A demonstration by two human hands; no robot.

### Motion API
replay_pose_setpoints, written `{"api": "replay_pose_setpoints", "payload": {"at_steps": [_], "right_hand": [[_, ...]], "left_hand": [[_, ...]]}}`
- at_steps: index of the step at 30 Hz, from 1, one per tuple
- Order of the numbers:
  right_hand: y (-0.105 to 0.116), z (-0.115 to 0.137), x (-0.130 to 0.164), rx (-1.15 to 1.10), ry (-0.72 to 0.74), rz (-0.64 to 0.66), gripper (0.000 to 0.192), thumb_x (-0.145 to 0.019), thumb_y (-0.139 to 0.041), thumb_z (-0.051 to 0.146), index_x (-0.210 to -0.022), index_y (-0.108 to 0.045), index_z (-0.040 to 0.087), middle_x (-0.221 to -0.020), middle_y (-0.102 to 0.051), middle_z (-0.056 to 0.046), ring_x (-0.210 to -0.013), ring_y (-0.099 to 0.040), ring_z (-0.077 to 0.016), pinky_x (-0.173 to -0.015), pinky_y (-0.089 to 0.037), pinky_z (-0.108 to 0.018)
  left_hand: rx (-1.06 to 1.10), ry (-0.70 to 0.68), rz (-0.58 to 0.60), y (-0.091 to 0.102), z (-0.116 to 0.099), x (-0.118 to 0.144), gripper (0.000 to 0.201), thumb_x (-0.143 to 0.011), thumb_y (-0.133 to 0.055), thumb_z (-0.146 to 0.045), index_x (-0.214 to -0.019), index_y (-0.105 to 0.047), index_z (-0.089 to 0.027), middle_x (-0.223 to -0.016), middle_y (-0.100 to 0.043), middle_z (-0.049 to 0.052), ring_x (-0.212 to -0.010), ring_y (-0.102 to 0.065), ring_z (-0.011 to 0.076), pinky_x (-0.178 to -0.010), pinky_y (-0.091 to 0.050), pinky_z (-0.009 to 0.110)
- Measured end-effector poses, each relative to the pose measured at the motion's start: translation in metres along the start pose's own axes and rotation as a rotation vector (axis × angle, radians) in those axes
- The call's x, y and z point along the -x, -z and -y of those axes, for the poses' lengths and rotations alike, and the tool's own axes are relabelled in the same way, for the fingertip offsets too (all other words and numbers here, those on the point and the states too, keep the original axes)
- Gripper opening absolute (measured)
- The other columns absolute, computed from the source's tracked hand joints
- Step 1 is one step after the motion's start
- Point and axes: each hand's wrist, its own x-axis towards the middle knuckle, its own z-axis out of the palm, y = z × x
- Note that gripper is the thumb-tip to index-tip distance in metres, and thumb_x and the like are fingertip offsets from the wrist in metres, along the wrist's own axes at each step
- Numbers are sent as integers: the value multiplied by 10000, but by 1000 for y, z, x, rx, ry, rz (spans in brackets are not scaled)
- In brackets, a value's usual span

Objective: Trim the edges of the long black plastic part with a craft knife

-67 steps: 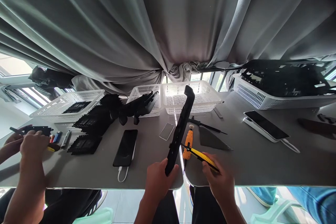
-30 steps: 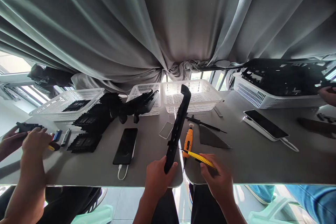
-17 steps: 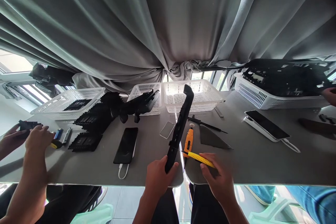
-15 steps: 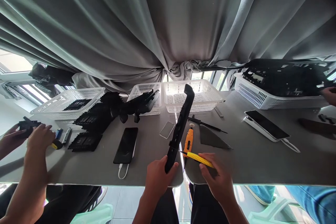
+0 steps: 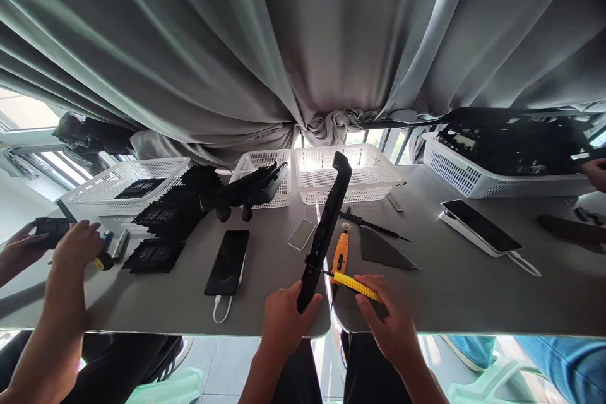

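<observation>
My left hand (image 5: 284, 319) is closed around the lower end of a long black plastic part (image 5: 326, 227), which stands tilted with its hooked end up and away from me. In my right hand (image 5: 391, 322) is a yellow-handled craft knife (image 5: 357, 286). Its thin blade meets the part's right edge just above my left hand, though I cannot tell whether it is cutting in. Behind the knife lies an orange rotary tool (image 5: 339, 255) with a round tip. A dark triangular sheet (image 5: 383, 249) and a black slim tool (image 5: 376, 225) rest farther right.
White baskets (image 5: 379, 192) line the back, the right one (image 5: 478, 180) heaped with black parts. Black parts (image 5: 165, 214) pile up at left. Phones (image 5: 227, 262) (image 5: 483, 225) lie on both sides. Co-workers' hands (image 5: 78, 243) (image 5: 594, 173) are at both edges.
My right hand and the craft knife have shifted slightly left, toward the black part. My left hand stays put. The co-worker at left has turned the black piece they hold.
</observation>
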Motion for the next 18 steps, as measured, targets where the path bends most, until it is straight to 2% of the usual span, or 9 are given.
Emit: {"api": "replay_pose_setpoints", "payload": {"at_steps": [9, 14, 18], "right_hand": [[-1, -3, 0, -7, -33, -64, 317, -1063, -621, 490, -1243, -765, 271, -1201, -783, -89, -1096, -767, -272, -907, -655, -389], [-1, -3, 1, -2, -29, -12, 310, -1056, -633, 495, -1241, -768, 286, -1201, -787, -79, -1102, -767, -271, -924, -655, -392], [-2, -1, -1, 9, -40, -36, 328, -1067, -608, 502, -1240, -767, 273, -1194, -787, -92, -1092, -767, -272, -913, -657, -393]], "left_hand": [[-50, 10, -7, -1, 1, -1, 416, -1036, -543, -546, -950, -757, -199, -843, -793, 79, -859, -754, 299, -709, -400, 343], [-36, 10, -17, -3, 2, -1, 420, -1027, -553, -568, -947, -763, -213, -846, -799, 80, -865, -756, 309, -716, -408, 347], [-23, 12, -28, -4, 3, -1, 414, -1018, -570, -580, -961, -772, -223, -843, -801, 76, -860, -760, 308, -712, -407, 337]]}}
